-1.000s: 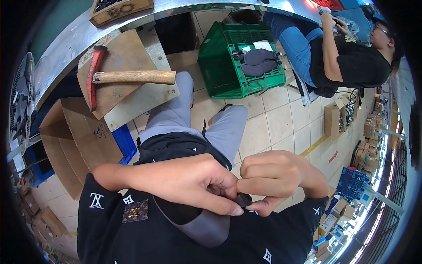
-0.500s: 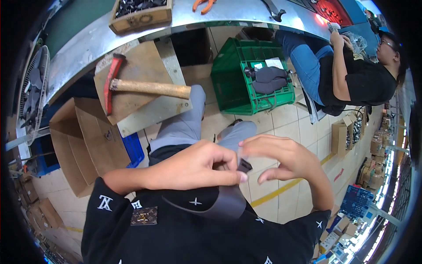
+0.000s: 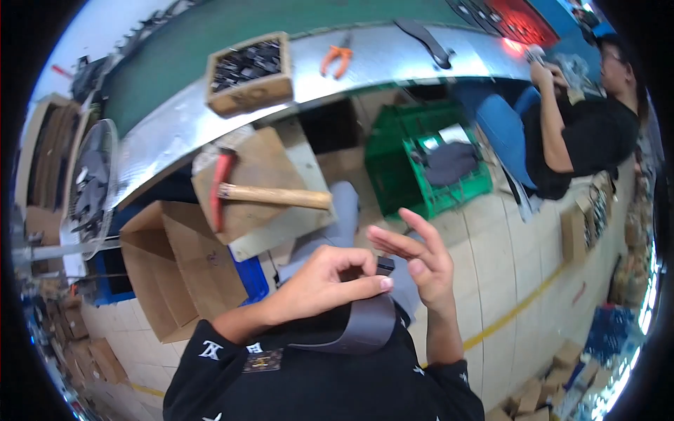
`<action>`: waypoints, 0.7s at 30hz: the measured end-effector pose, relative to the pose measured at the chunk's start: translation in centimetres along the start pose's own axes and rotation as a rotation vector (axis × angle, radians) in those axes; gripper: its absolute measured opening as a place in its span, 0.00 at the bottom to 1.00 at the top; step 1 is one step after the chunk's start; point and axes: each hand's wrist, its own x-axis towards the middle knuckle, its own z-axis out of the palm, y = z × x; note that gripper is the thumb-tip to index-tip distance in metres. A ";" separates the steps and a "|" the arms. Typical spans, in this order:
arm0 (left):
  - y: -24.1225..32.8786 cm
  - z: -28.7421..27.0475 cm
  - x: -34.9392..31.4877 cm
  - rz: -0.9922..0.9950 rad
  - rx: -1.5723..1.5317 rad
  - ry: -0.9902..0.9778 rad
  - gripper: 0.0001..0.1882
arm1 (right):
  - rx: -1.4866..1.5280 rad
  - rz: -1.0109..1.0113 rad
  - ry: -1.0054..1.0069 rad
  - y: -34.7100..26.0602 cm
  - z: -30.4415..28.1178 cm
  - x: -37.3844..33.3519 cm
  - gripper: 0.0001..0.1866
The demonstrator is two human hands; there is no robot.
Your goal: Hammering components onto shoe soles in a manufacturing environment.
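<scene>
My left hand pinches a wide, dark, flexible strap between thumb and fingers. A small black rectangular piece shows at the fingertips, at the strap's upper end. Below the hand the strap bends in a curve across my black shirt. Just to the right, my right hand is raised with its fingers spread, apart from the strap and holding nothing.
Ahead, a red hammer lies on a board. The metal-edged bench bears a wooden box of small black pieces and orange-handled pliers. An open carton, a green crate and a seated co-worker surround me.
My right hand has drawn back from the black piece and turned upward, its fingers spreading. My left hand keeps its pinch on the strap. The view has shifted, showing more of the bench.
</scene>
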 end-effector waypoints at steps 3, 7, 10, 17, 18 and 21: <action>0.9 -1.5 -0.6 0.135 0.077 0.142 0.13 | -0.137 -0.039 0.197 1.8 -0.1 -1.2 0.37; 4.5 -9.1 -2.5 0.363 0.071 0.684 0.12 | -0.239 -0.020 0.507 6.6 -4.2 -4.8 0.28; 8.0 -19.0 -7.4 0.685 0.010 1.179 0.09 | -0.152 0.036 0.566 10.5 -7.3 -5.5 0.24; 5.5 -38.3 -26.6 0.647 0.854 2.258 0.43 | -0.225 0.094 0.560 12.5 -7.2 -2.8 0.20; 4.2 -37.1 -24.2 0.431 0.774 2.291 0.47 | -0.278 0.072 0.606 12.2 -7.7 -3.2 0.18; -2.3 -33.6 -19.3 0.741 0.727 2.010 0.33 | -0.287 0.024 0.665 13.6 -8.3 -3.8 0.16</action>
